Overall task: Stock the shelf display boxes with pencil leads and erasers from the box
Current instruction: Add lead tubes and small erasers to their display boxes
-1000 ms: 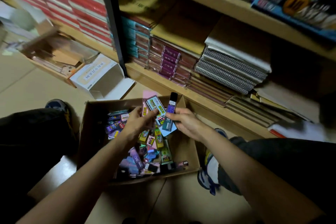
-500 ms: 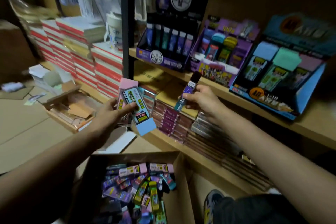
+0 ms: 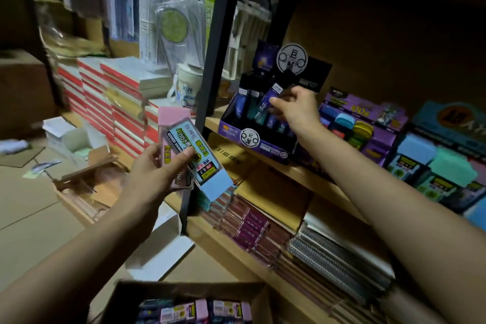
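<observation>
My right hand (image 3: 294, 108) pinches a purple pencil lead case (image 3: 267, 105) over the black and purple lead display box (image 3: 259, 143) on the shelf, where several cases stand in rows. My left hand (image 3: 155, 168) grips two packaged erasers, a blue one (image 3: 197, 160) in front and a pink one (image 3: 172, 118) behind, held in front of the black shelf post. The cardboard supply box (image 3: 184, 294) sits at the bottom edge, with pink erasers and dark lead cases showing inside.
A purple eraser display (image 3: 360, 126) and a blue eraser display box (image 3: 441, 160) stand to the right on the same shelf (image 3: 302, 173). Notebooks (image 3: 328, 255) are stacked on the lower shelf. Red-edged book stacks (image 3: 110, 102), a wooden tray (image 3: 86, 189) and a white carton (image 3: 163, 247) lie at the left.
My right hand has carried the lead case up and right to the lead display box. My left hand has lifted the erasers a little. The view has tilted upward from the supply box.
</observation>
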{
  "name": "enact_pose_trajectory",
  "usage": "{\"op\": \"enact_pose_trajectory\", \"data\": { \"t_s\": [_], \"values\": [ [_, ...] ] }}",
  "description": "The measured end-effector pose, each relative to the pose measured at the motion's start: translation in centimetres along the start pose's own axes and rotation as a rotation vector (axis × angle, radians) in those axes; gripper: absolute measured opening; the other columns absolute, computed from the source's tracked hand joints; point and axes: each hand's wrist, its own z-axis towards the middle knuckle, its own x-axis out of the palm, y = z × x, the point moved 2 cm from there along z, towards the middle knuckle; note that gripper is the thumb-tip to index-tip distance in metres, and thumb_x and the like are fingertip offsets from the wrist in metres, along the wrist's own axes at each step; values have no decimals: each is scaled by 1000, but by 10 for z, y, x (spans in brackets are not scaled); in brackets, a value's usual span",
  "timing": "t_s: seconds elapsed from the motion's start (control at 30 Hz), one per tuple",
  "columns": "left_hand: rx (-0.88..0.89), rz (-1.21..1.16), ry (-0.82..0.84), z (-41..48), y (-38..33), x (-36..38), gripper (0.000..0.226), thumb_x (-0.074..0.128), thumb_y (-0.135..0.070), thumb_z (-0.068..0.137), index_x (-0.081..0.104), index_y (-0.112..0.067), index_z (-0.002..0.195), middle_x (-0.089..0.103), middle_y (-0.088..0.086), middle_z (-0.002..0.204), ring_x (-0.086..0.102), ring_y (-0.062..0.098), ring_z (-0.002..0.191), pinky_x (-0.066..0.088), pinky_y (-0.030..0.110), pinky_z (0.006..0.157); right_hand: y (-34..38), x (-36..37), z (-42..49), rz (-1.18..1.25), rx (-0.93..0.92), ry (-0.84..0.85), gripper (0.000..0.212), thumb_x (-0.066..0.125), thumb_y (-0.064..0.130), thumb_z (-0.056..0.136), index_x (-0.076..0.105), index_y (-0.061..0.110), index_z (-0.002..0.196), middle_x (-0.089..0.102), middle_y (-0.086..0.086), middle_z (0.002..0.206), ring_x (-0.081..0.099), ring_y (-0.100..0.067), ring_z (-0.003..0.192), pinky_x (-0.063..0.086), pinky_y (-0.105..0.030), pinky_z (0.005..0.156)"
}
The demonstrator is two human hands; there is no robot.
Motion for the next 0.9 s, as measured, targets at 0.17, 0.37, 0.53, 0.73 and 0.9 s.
{"op": "enact_pose_trajectory", "data": {
  "t_s": [0.17, 0.37, 0.53, 0.73, 0.9],
  "values": [
    [55, 54, -63, 3, -7, -11, 41, 66, -31, 77, 59, -18, 115, 73, -1, 104, 70, 18, 96, 53, 45, 86, -11, 23, 25, -272, -85, -57, 15, 67, 19, 86, 64, 9, 97, 69, -11, 95, 65, -23, 89, 54, -35, 76],
    [43, 58, -52, 3, -8, -16, 43, 65, -33, 74, 59, -19, 115, 73, -2, 104, 70, 17, 96, 55, 44, 85, -15, 30, 33, -362, -118, 24, 19, 64, 18, 88, 63, 6, 102, 68, -9, 97, 66, -20, 89, 54, -32, 80],
    [1, -1, -11, 2, -6, -11, 41, 65, -28, 76, 58, -17, 115, 74, 1, 102, 71, 19, 94, 58, 36, 75, -21, 36, 33, -280, -24, 72, 8, 65, 10, 87, 63, 6, 93, 70, -15, 94, 68, -21, 81, 58, -35, 75],
    [4, -48, 14, 3, -9, -8, 39, 65, -28, 75, 60, -19, 112, 75, -2, 97, 72, 16, 89, 58, 24, 63, -23, 49, 35, -326, 53, 20, 17, 65, 11, 87, 66, -5, 92, 68, -18, 86, 68, -23, 70, 57, -32, 62],
    [-21, -61, 12, 2, -12, -7, 40, 63, -27, 79, 58, -14, 117, 74, 1, 101, 71, 18, 94, 57, 31, 73, -14, 45, 24, -775, -92, 12, 16, 64, 17, 88, 69, 1, 88, 68, -15, 91, 64, -29, 86, 53, -34, 72]
  ]
}}
